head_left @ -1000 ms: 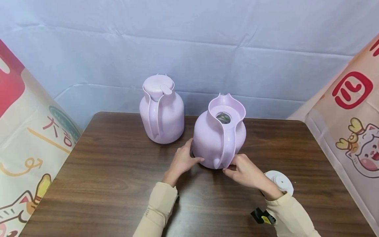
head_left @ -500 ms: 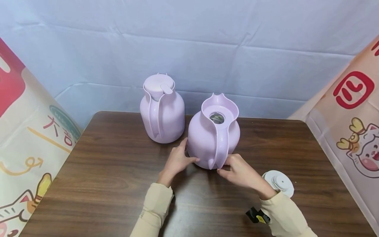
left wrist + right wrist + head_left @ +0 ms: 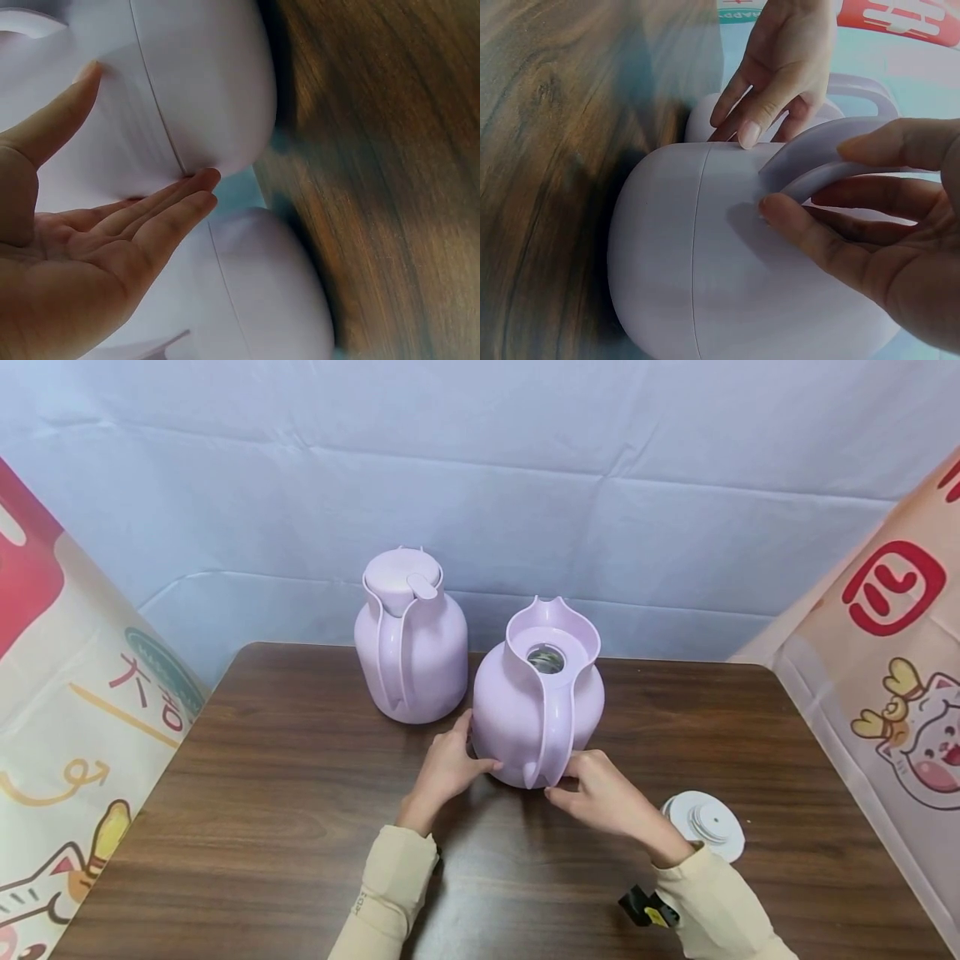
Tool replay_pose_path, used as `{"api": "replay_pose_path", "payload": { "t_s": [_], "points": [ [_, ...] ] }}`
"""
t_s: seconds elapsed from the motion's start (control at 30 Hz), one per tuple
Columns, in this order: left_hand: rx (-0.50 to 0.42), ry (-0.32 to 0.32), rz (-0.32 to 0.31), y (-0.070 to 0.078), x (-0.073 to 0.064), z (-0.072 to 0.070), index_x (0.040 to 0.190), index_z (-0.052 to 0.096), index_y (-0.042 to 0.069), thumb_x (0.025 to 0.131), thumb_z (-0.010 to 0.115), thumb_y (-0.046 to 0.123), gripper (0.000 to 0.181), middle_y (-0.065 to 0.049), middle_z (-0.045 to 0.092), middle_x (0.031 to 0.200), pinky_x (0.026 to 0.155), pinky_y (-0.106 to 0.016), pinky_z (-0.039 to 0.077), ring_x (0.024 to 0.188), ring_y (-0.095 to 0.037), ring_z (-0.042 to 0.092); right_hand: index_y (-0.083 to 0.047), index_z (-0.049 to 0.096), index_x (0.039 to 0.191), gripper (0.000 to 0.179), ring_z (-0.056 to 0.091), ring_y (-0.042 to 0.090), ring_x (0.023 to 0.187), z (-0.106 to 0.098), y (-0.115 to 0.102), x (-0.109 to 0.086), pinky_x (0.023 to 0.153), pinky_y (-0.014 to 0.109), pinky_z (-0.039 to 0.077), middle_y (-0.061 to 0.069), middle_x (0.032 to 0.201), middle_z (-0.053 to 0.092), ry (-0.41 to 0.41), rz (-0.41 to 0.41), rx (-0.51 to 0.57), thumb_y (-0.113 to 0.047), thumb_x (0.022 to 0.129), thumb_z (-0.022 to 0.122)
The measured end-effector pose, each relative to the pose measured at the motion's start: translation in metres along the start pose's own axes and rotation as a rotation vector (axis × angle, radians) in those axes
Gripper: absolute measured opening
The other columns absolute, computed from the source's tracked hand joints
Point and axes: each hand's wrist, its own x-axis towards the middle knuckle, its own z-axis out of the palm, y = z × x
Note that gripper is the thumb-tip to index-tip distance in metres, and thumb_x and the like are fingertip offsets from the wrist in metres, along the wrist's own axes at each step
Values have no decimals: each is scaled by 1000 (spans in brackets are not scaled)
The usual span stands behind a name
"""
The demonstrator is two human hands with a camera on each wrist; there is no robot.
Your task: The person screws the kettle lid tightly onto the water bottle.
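Observation:
A lilac thermos jug stands upright in front of me, its top uncovered to show a shiny round mouth. My left hand lies along its lower left side; the left wrist view has the fingers nearly straight against the wall and the thumb apart from them. At the bottom of the jug's handle, my right hand has thumb and fingers on either side of it. A second lilac thermos jug, with its lid on, stands behind and to the left. A white round stopper lies beside my right forearm.
The brown wooden table ends close behind the jugs, at a pale cloth backdrop. Printed cloth panels rise on the left and right. A black piece with a yellow mark is beside my right sleeve.
The open-topped jug has shifted a little to the left, with both hands moving along with it. The lidded jug and the stopper have stayed in place.

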Motion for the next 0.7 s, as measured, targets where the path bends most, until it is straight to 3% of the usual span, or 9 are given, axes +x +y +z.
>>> {"api": "replay_pose_path", "payload": {
  "t_s": [0.2,0.7],
  "points": [
    [12,5,0,1,0,-1,138,32,-2,69,79,25,87,-22,55,120,90,-41,40,109,-30,52,-7,65,75,9,51,6,65,2,-1,2,60,27,45,-5,70,61,3,-22,1,1,71,63],
    [22,33,17,-2,3,-3,137,33,-2,69,79,25,86,-21,56,118,89,-40,41,107,-31,53,-9,64,71,9,50,6,65,2,2,9,60,26,44,-7,68,59,-30,1,7,0,72,63]
  ]
}}
